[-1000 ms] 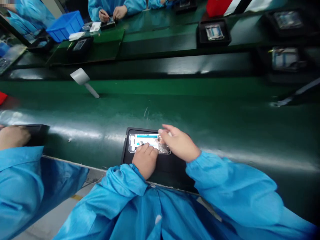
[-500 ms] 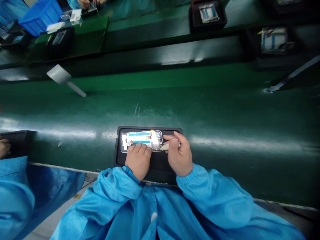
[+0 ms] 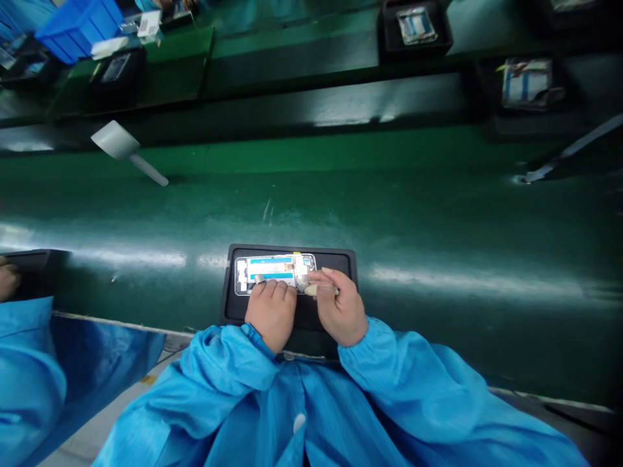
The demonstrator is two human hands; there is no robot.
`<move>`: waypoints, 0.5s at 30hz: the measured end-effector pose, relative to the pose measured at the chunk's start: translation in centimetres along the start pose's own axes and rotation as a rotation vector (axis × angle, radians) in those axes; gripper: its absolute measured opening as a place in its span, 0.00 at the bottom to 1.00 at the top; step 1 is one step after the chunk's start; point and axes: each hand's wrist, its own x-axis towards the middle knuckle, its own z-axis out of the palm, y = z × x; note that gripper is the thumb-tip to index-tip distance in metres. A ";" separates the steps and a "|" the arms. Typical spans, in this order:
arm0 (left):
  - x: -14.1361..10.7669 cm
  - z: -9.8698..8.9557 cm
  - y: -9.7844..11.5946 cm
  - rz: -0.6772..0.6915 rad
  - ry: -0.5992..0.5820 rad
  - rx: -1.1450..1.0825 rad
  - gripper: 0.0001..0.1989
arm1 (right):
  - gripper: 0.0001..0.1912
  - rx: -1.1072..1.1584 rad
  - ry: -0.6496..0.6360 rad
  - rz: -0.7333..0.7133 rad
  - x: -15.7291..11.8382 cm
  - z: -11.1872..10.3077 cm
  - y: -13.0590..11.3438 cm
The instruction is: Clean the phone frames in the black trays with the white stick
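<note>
An opened smartphone (image 3: 270, 268), its inner parts bare with white and blue strips, lies in a black tray (image 3: 350, 263) in front of me. My left hand (image 3: 272, 314) rests at its near edge with fingers curled. A small silvery piece (image 3: 259, 278) sticks out by those fingers; its lower part is hidden. In my right hand (image 3: 342, 310) is a pale, tapered pry stick (image 3: 311, 290), pinched between the fingers. The stick's tip points left, over the circuit-board end of the phone. Whether the tip touches the board I cannot tell.
A white scoop-shaped thing (image 3: 117, 141) stands on the green bench (image 3: 311, 188). Black trays with opened phones (image 3: 416, 26) sit on the far line, near a blue bin (image 3: 80, 29). At left, a co-worker's hand (image 3: 8, 279) is by another black tray (image 3: 36, 272).
My right hand has moved left with the pry stick, further over the phone's board end. The silvery piece by my left hand has shifted slightly right.
</note>
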 end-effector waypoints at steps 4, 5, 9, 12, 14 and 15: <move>0.0 0.1 0.1 -0.010 0.001 -0.003 0.06 | 0.09 -0.021 0.029 0.002 -0.1 -0.1 0.1; 0.0 0.1 0.1 -0.012 0.001 -0.004 0.06 | 0.09 -0.022 0.049 0.001 -0.1 -0.1 0.1; -0.1 0.2 0.2 -0.022 -0.005 -0.008 0.06 | 0.09 -0.036 0.077 -0.009 -0.2 -0.2 0.0; -0.1 0.2 0.2 -0.033 -0.014 -0.011 0.06 | 0.08 -0.048 0.024 -0.016 -0.2 -0.2 -0.1; -0.1 0.2 0.2 -0.037 -0.016 -0.016 0.06 | 0.08 -0.051 0.007 -0.018 -0.1 -0.3 -0.1; -0.1 0.2 0.2 -0.036 -0.015 -0.020 0.06 | 0.08 -0.053 0.007 -0.018 -0.1 -0.3 -0.1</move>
